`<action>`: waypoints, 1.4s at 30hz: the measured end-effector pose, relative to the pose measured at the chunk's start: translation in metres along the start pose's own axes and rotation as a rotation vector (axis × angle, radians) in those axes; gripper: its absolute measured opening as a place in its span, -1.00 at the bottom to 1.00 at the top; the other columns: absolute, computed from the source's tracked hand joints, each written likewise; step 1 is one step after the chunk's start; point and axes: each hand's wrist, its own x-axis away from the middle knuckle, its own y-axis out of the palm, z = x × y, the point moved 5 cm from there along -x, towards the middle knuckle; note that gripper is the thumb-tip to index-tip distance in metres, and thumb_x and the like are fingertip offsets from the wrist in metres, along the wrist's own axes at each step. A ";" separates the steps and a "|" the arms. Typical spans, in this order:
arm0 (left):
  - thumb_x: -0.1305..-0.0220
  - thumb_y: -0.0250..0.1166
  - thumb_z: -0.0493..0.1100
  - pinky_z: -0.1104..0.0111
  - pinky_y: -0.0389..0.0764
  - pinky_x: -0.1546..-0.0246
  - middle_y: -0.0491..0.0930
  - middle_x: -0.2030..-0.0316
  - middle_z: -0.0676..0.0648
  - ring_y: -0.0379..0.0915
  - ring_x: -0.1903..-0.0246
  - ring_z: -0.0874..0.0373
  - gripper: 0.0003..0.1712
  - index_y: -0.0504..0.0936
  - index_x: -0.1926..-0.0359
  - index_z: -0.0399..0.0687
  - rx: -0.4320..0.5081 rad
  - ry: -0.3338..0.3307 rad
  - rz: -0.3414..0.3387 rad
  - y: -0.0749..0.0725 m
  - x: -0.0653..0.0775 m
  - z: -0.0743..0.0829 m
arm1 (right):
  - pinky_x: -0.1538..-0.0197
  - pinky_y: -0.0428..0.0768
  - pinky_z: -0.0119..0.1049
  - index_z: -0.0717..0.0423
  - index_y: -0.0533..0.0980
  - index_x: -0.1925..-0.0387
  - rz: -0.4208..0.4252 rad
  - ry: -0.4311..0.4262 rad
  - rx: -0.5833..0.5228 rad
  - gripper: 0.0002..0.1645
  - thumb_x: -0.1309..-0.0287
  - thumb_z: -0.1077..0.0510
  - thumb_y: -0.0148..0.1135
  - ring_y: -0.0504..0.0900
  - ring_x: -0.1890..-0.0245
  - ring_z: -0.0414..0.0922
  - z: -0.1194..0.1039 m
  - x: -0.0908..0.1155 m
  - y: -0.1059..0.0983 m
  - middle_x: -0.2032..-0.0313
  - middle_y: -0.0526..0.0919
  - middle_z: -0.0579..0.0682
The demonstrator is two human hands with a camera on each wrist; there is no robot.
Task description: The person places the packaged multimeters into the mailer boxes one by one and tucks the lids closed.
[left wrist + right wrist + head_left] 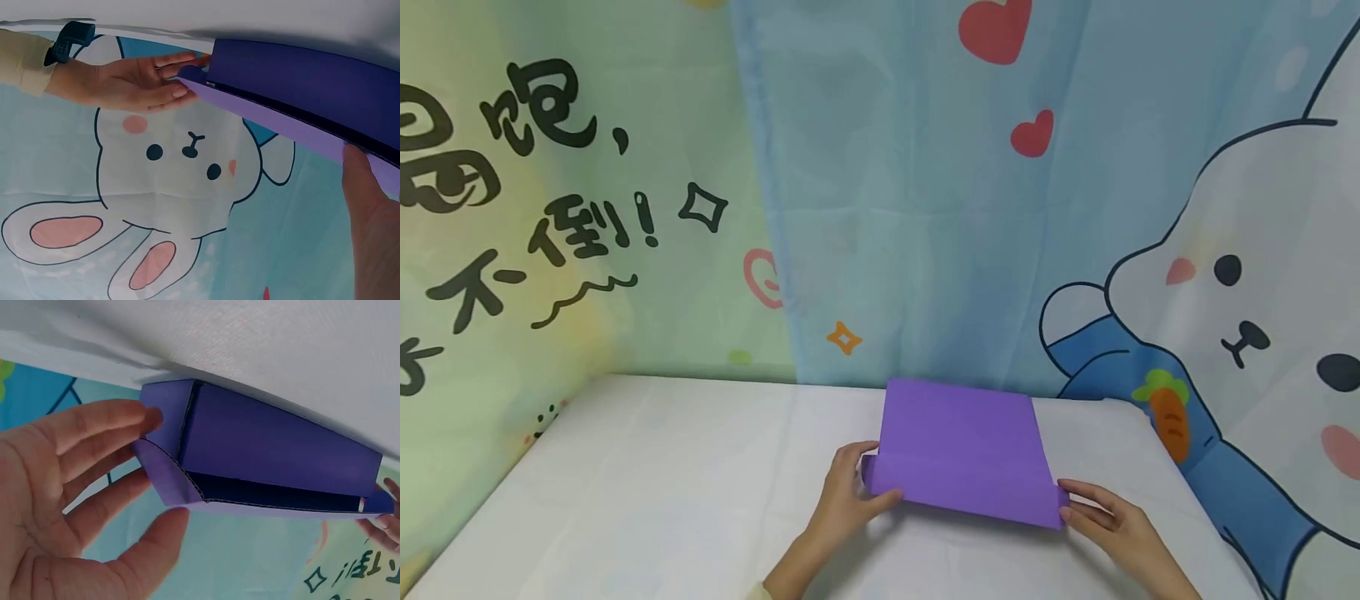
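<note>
A purple cardboard box (962, 450) lies on the white cloth with its broad flat panel up. Its front is partly unclosed: the right wrist view shows a dark gap between the front wall (281, 440) and the lid's edge, with a folded side flap (167, 472) at the corner. My left hand (842, 500) grips the box's left end, thumb along the lid's front edge and fingers around the side flap. At the other end, my right hand (1116, 529) pinches the right side flap between thumb and fingertips. The inside of the box is mostly hidden.
A white cloth (662, 483) covers the table. Behind it hangs a printed curtain (910, 208) with hearts, dark lettering and a large white cartoon rabbit (1262, 250) at the right. A dark band (70, 41) sits on the right wrist.
</note>
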 end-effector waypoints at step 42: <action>-0.08 0.37 -0.04 0.24 0.54 -0.01 0.59 0.08 -0.34 0.54 0.03 -0.13 -0.36 0.43 -0.05 -0.43 0.090 -0.036 -0.126 -0.005 0.004 0.018 | -0.02 0.57 -0.33 0.39 0.16 -0.29 -0.057 0.169 -0.226 -0.14 -0.20 -0.13 0.14 0.58 0.10 -0.31 -0.003 0.004 0.001 -0.22 0.35 0.29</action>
